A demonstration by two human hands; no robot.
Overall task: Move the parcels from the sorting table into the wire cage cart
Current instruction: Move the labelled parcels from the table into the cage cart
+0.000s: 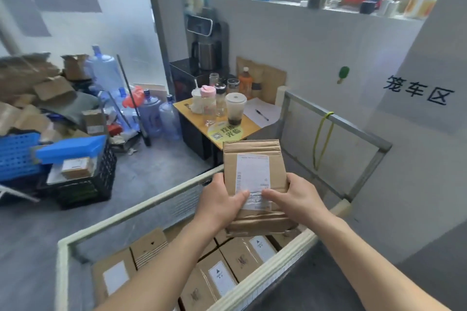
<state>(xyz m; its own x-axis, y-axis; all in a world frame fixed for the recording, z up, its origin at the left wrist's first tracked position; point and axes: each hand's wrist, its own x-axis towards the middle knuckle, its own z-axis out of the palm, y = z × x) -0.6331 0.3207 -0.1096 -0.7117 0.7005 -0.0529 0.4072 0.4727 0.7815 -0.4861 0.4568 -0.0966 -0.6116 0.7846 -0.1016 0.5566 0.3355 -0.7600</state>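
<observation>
Brown cardboard parcel with a white shipping label (255, 159) is held in the air over the far half of the wire cage cart with the cream-padded rim (126, 212), label side facing the wearer and its long side running away from the cart's near edge. Both hands pinch its lower end. The left hand (219, 199) wraps the left edge with the thumb lying across the bottom of the label, and the right hand (295, 197) wraps the right edge with its thumb on the label too, the two thumb tips almost meeting; the other fingers are hidden behind the cardboard. Below the parcel, inside the cart, rows of brown boxes with white stickers (219, 275) stand packed side by side. A yellow-green cord (323, 134) hangs from the cart's grey metal far rail. Just beyond the cart's far corner stands a small yellow-topped table (184, 108) carrying cups and bottles (235, 108) and a white sheet with a black pen (262, 115). Left of the cart, across the grey floor, sit a black plastic crate (83, 184), a blue plastic crate (15, 156), several blue-tinted water jugs (151, 113) and a heap of loose brown cardboard (30, 88). On the white wall right of the cart is a paper sign with black characters (417, 91).
</observation>
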